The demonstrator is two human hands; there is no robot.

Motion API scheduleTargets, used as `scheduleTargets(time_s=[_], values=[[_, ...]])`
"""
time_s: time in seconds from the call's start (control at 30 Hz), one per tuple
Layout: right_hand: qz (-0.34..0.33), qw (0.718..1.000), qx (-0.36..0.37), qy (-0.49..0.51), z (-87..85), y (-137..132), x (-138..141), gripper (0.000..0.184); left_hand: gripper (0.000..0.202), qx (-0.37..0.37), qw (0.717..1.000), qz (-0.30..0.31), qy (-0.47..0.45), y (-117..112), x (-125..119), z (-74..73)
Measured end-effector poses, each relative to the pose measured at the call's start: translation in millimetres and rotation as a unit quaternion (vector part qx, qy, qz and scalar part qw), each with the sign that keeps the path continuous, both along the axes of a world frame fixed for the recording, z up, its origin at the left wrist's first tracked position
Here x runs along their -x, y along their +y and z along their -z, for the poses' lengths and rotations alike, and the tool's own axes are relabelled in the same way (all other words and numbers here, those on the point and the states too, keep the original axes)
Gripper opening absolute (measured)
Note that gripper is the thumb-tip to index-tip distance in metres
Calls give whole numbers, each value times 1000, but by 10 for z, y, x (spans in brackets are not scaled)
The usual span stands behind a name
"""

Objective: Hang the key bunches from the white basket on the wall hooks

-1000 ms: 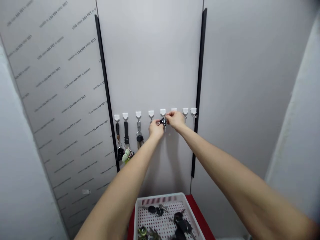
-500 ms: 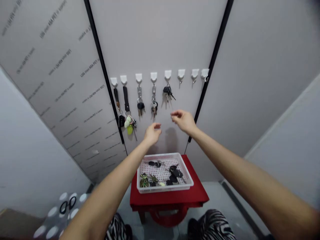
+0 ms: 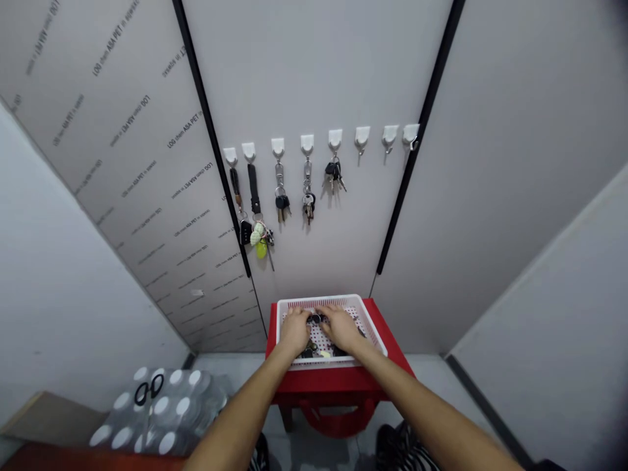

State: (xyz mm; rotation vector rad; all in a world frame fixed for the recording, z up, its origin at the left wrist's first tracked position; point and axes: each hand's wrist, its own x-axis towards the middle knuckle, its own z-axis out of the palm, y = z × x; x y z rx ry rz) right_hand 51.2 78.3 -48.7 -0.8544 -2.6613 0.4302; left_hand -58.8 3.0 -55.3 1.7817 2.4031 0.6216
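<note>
Both hands are down inside a white plastic basket (image 3: 380,340) on a red stool. Between them lies a bunch of keys (image 3: 316,318) with black heads, near the basket's far side. My left hand (image 3: 296,330) has its fingertips closed on the left end of this bunch. On its right end, the fingers of my right hand (image 3: 341,326) are bent and closed. Other keys (image 3: 309,350) lie nearer the front of the basket, partly hidden by my hands.
White hooks (image 3: 307,142) run in a row along the wall panel. Several key sets hang from those on the left and middle, one with a yellow-green tag (image 3: 261,249). The basket stands on a red stool (image 3: 333,383). Scissors (image 3: 149,389) lie on wrapped bottles (image 3: 169,409) at lower left.
Both hands have dropped from in front of the wall, below the hanging keys, into the basket. They now touch a bunch of keys there. The view has shifted slightly.
</note>
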Motion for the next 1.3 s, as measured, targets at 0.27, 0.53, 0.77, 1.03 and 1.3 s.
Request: scheduleTargets(time_s=[0.27, 0.53, 0.77, 1.03, 1.3], values=[[1, 999, -7, -41, 17, 11, -4, 19, 22, 5, 1000, 5, 6, 4, -13, -8], [24, 999, 40, 26, 4, -8, -9, 18, 23, 4, 999, 49, 1, -9, -24, -27], [7, 991, 71, 109, 31, 8, -24, 20, 7, -81, 992, -1, -100, 31, -2, -33], [-61, 972, 137, 182, -69, -55, -49, 19, 10, -137, 951, 2, -276, 72, 10, -143], [19, 920, 212, 328, -801, 206, -111, 19, 10, -222, 921, 33, -318, 328, -157, -986]])
